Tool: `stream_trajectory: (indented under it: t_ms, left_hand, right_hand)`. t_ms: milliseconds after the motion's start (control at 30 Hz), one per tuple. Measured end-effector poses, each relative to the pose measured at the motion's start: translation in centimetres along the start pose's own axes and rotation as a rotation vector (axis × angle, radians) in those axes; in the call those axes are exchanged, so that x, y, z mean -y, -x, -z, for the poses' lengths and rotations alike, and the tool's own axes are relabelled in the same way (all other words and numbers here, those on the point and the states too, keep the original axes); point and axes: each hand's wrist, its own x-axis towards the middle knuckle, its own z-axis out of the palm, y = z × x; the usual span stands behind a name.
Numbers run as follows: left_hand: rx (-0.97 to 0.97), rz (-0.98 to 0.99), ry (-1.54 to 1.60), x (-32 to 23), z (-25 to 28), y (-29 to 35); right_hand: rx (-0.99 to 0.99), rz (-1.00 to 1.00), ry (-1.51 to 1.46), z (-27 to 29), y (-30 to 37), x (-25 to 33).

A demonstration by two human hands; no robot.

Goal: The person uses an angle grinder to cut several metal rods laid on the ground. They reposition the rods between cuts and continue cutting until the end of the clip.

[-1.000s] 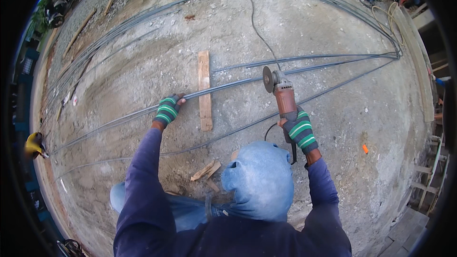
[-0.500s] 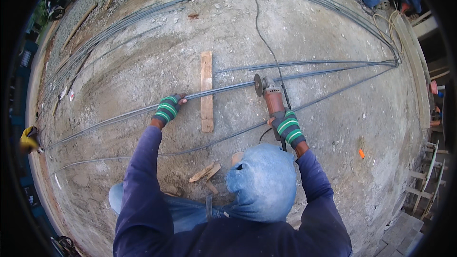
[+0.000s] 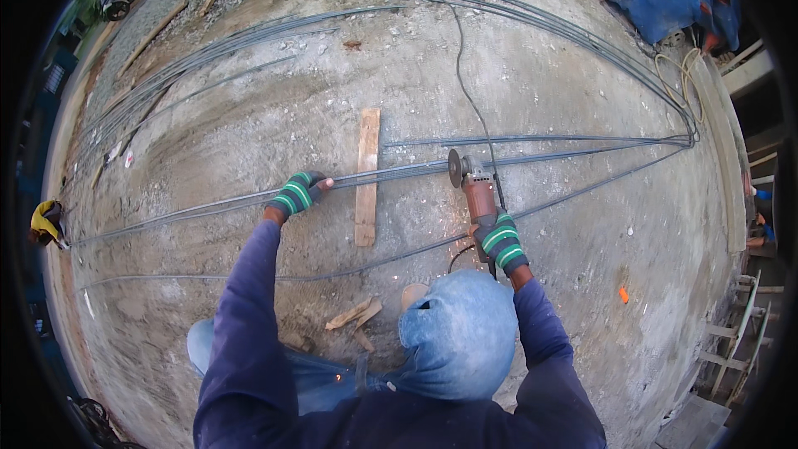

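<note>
My left hand (image 3: 298, 194), in a striped green and grey glove, is closed around a bundle of thin steel rods (image 3: 409, 171). Those rods cross over a wooden board (image 3: 366, 214) lying on the ground just right of that hand. In my right hand (image 3: 502, 246), gloved alike, is a brown angle grinder (image 3: 480, 198). Its disc (image 3: 455, 168) meets the rods to the right of the board. Small sparks fly down toward my legs. A single rod (image 3: 399, 254) runs closer to me, passing by the grinder's rear end.
A dark power cord (image 3: 470, 91) trails from the far side to the grinder. More rods (image 3: 241, 33) lie at the far left, others (image 3: 573, 25) at the far right. Wood scraps (image 3: 352, 313) rest near my knee. A person in yellow (image 3: 47, 221) bends at the left edge.
Sparks have appeared below the grinder's disc. Both hands keep their grip on the rods and the grinder. The whole view has shifted slightly, with the scene sitting lower.
</note>
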Motion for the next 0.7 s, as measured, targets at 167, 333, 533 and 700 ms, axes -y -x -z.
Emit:
stream_trajectory:
  t_ms: [167, 333, 533, 700]
  left_hand:
    - [-0.082, -0.002, -0.071, 1.4, 1.3, -2.9]
    - [-0.281, 0.007, -0.125, 1.9, 1.3, -6.4]
    - [-0.67, 0.154, -0.282, 0.0, 1.6, -8.8]
    - [-0.669, -0.039, -0.291, -2.4, -1.6, -4.2]
  right_hand:
    - [-0.004, -0.094, -0.081, 0.2, 0.4, 0.3]
    - [0.011, -0.148, -0.196, 2.5, 2.3, 0.3]
    - [-0.038, -0.077, -0.146, 4.6, 3.9, 0.8]
    - [-0.024, -0.08, -0.133, 4.0, 3.2, 1.1]
